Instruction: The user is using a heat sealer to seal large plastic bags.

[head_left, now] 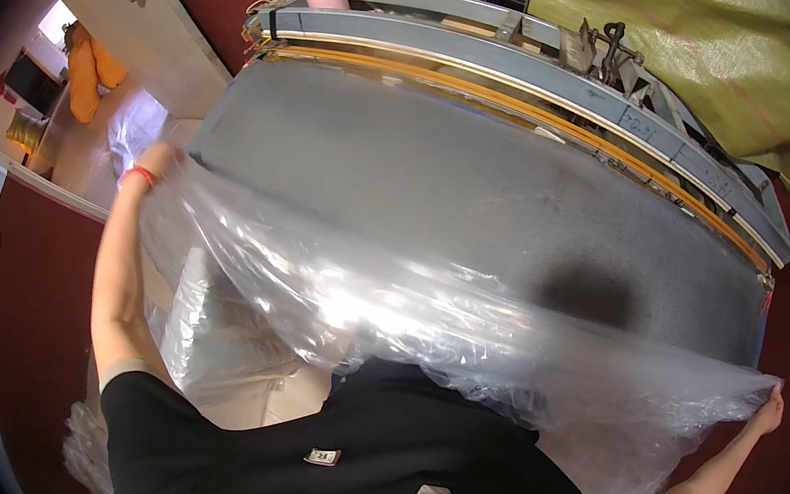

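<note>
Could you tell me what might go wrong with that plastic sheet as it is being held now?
The clear plastic sheet is stretched wide between the left hand and the right hand, each gripping only an edge, so it may slip free or tear. It sags and bunches in the middle, so it might land creased on the grey table. Its far edge could snag on the metal frame.

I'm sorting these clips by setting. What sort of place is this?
Probably a small workshop: a wide grey padded worktable with a metal frame, woven sacks behind, and clear plastic sheet stretched between both hands.
</note>
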{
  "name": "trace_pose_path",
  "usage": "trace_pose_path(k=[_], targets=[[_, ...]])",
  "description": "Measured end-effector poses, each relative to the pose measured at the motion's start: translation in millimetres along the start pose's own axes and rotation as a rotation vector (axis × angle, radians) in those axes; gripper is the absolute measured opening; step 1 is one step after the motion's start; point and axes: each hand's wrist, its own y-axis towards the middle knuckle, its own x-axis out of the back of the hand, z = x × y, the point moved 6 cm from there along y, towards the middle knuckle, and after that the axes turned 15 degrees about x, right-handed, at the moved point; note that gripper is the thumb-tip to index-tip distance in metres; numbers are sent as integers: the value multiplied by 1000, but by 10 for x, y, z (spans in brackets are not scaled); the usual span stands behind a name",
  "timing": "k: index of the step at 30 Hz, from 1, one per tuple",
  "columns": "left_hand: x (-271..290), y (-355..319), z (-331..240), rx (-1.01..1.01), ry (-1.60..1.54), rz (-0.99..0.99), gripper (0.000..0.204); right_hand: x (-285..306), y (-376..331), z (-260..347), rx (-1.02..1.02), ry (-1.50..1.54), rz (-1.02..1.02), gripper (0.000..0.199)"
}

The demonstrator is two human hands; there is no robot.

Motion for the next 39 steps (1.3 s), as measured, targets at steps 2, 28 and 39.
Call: trace_pose_path(k=[2,28,39], targets=[[1003,212,-59,239,-277,-399,17,73,-47,87,72,131,53,27],[1178,-331,-2761,-183,-843,-442,41,-1030,-633,977,-37,-1171,177,33],[442,-2287,-3282,-617,-201,-253,54,-1051,-535,751,22,-1156,211,34]])
